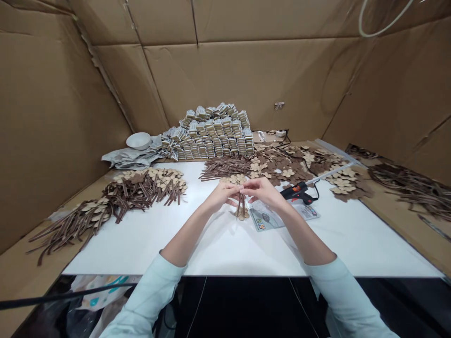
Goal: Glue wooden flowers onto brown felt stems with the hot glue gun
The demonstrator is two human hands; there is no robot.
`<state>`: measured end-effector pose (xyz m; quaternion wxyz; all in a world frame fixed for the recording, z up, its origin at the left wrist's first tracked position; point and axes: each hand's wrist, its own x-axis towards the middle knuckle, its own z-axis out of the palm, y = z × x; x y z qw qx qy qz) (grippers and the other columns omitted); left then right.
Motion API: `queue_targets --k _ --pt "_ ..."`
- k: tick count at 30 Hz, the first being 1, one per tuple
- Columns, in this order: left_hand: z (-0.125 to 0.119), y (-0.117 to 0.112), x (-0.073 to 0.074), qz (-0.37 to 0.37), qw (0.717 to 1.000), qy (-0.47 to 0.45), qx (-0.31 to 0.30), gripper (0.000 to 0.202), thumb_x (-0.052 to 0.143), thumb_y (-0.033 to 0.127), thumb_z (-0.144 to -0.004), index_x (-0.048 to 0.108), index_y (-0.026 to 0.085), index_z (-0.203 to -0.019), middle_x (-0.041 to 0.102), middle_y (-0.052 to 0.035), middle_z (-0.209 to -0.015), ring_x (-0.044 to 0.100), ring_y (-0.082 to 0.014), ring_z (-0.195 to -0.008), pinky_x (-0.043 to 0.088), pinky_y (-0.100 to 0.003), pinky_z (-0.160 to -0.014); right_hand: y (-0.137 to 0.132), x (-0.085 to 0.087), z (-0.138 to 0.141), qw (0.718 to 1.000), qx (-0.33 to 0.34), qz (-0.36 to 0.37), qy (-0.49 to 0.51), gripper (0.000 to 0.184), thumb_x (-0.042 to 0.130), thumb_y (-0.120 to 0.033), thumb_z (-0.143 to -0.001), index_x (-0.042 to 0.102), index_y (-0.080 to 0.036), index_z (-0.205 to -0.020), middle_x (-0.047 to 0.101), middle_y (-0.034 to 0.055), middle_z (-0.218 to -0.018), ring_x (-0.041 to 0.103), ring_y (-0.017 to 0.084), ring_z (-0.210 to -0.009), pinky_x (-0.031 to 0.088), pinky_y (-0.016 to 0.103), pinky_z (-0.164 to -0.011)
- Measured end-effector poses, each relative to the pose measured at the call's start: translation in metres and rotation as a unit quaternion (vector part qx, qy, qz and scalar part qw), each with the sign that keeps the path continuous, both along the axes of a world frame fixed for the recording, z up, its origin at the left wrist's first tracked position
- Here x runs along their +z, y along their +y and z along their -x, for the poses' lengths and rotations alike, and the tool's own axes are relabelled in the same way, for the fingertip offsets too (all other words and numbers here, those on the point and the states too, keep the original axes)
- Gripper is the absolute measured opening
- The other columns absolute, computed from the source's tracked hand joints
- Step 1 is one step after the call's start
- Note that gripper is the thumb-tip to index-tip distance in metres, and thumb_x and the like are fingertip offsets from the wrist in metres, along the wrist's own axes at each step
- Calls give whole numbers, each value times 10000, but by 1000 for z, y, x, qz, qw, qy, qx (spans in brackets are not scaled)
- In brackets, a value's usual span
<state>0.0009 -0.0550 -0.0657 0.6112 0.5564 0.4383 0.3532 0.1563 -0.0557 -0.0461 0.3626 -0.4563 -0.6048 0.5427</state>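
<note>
Over the middle of the white table, my left hand (223,195) and my right hand (261,191) meet at their fingertips. Both are closed in a pinch on the upper end of a narrow dark brown strip (241,205), which hangs down as a doubled length. At its lower end are beige flower-shaped pieces (242,215); whether these touch the table I cannot tell. Just right of my right hand lies a black and orange glue gun (296,191), resting by a printed plastic package marked DIY (267,219). My fingers partly hide the strip's top.
Brown strips (225,167) lie bundled behind my hands, before a stack of small packets (214,134). Loose flower pieces (282,164) cover the back right. Flowers with strips (141,190) are heaped at left, near a white bowl (138,141). Cardboard walls (229,70) surround the table (218,256).
</note>
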Motion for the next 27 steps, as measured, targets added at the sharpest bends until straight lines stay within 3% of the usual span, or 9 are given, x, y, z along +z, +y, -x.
queue_targets --k 6,17,22,27 --pt "1 -2 5 52 997 -41 -34 354 664 440 -633 667 105 -747 680 -92 -741 620 -130 -649 472 -194 -550 -1 1 -2 998 -13 29 50 197 726 -161 -470 675 -99 -650 638 13 -594 581 104 -545 509 232 -537" --pt "2 -5 5 -41 997 39 -51 194 741 273 -539 696 120 -649 640 -8 -601 567 -85 -568 486 -208 -613 -2 -1 -5 998 -14 47 37 151 688 -122 -487 670 -117 -637 611 -4 -537 549 79 -476 473 191 -464" --pt "1 -5 6 -37 998 49 -29 189 743 246 -528 706 116 -661 649 -15 -591 574 -94 -552 505 -239 -644 1 -4 -7 999 28 -10 -11 163 677 -229 -552 683 -115 -668 602 4 -524 514 66 -453 459 195 -472" --pt "0 -4 5 -23 999 37 -19 197 755 235 -510 710 121 -664 661 -18 -601 587 -98 -558 515 -247 -664 3 -3 -8 993 25 -86 -76 152 647 -248 -577 689 -127 -659 630 23 -570 521 88 -494 441 203 -475"
